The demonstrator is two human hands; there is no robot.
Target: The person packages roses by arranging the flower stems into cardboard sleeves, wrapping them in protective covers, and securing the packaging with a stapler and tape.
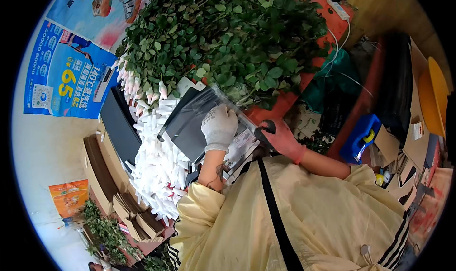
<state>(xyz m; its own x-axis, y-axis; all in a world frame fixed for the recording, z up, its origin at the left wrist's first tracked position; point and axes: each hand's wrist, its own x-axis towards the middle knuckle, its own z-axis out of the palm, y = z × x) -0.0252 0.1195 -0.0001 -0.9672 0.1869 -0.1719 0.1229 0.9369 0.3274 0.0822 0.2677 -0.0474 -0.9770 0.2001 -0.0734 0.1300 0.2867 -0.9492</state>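
Observation:
My left hand [219, 127], in a white knit glove, lies over a stack of dark sheets [185, 128]. Its fingers are bent and closed on the edge of a clear plastic sheet [221, 96] on top of the stack. To the right, my right hand [282, 140] wears a red glove with black fingertips and palm. Its fingers are curled together beside the sheet's near right edge; what lies between them is hidden. A big heap of green leafy stems [213, 43] stands just beyond both hands. Left of the stack is a pile of white tapered pieces [159, 161].
Pink-white buds [153, 96] show at the heap's left edge. A red tabletop [273, 113] lies under the leaves. At the right are a blue plastic holder [359, 138], cardboard pieces and a power strip [338, 9] with white cords. Folded cardboard [133, 214] stands at the lower left.

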